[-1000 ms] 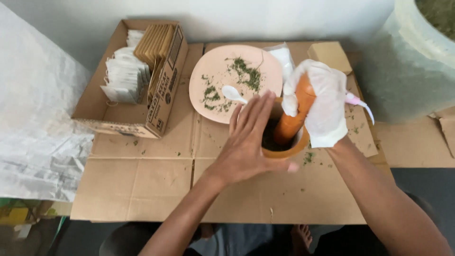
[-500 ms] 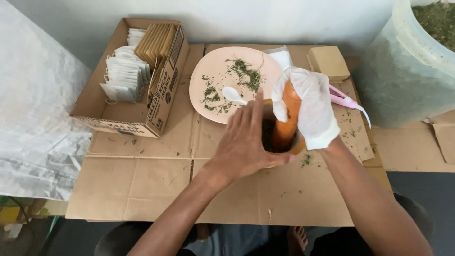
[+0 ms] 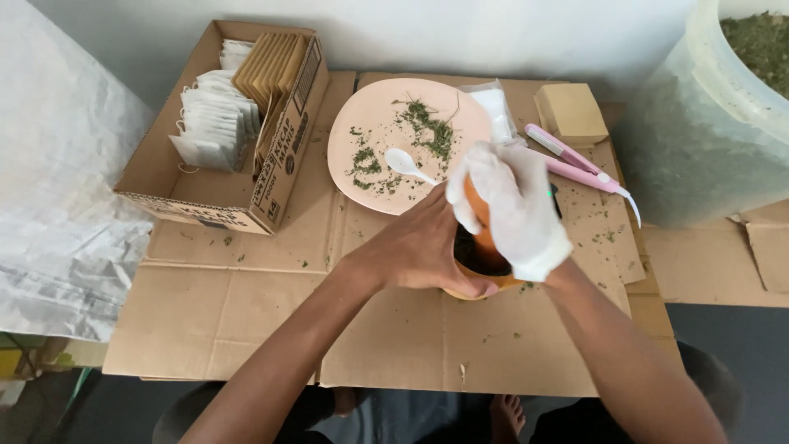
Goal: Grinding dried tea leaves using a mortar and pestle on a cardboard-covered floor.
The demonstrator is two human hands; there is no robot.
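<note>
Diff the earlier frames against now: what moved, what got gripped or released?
The left hand went from fingers spread and raised beside the mortar to wrapped around its side. The gloved right hand kept its grip on the orange pestle and pushed it lower into the mortar, more upright. Nothing was let go. The plate, white spoon and box of sachets stayed put.

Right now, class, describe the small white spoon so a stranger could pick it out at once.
Find the round pink plate in the middle of the flattened cardboard, strewn with green herb flakes. The white spoon lies near its lower edge, the only white, smooth thing on it.
</note>
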